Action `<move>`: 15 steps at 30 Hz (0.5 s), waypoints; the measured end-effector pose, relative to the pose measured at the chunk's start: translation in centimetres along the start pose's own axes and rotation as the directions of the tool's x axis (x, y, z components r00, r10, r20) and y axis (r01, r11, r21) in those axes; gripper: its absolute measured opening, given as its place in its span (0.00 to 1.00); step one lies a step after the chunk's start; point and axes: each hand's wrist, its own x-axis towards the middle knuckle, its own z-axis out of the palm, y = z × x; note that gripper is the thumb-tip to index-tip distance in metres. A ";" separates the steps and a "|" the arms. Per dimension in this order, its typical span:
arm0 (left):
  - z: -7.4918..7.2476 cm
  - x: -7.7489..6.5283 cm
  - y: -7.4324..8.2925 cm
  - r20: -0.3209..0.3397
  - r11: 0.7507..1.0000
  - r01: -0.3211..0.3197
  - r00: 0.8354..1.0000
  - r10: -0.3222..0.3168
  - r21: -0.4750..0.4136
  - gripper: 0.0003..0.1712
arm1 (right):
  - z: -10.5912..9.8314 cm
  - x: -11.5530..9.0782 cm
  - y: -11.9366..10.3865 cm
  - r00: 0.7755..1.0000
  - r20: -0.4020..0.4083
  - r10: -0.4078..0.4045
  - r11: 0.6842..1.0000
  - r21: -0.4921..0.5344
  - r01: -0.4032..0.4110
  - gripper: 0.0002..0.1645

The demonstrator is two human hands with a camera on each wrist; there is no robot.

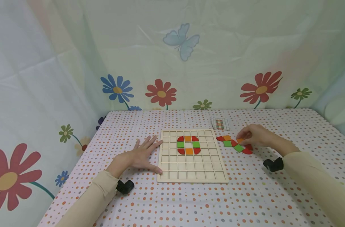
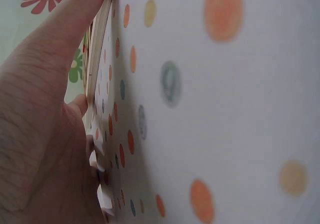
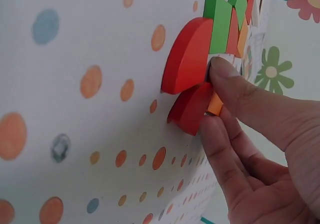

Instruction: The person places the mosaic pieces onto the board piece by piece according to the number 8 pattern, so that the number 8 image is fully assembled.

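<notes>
A square wooden grid board [image 1: 193,159] lies on the table, with red quarter-round tiles [image 1: 181,151], two orange square tiles [image 1: 187,138] and two green square tiles [image 1: 180,144] forming a ring in its slots. My left hand [image 1: 139,156] lies spread at the board's left side, thumb and a fingertip at its edge. To the right of the board, my right hand [image 1: 253,134] pinches an orange square tile [image 3: 215,104] between thumb and fingers. Just under that hand lie loose red quarter-round tiles [image 3: 187,56] and green square tiles [image 3: 219,24], close together.
A small pattern card [image 1: 220,124] with a coloured grid lies beyond the board's top right corner. The dotted tablecloth [image 1: 189,205] covers the table. A flowered curtain [image 1: 217,63] hangs behind and at the sides.
</notes>
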 end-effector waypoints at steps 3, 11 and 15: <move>0.0 0.0 0.0 -0.002 1.000 -0.001 1.000 0.001 -0.001 0.70 | -0.1 0.0 0.1 1.000 0.006 0.006 1.000 0.000 -0.006 0.15; 0.1 0.2 0.0 0.001 1.000 0.014 1.000 -0.014 0.008 0.70 | -0.2 0.0 0.1 1.000 -0.016 0.009 1.000 0.004 -0.009 0.13; 0.2 0.1 -0.1 0.000 1.000 0.017 1.000 -0.017 0.001 0.71 | 0.1 -0.2 0.1 0.999 -0.044 0.002 1.000 0.023 -0.001 0.12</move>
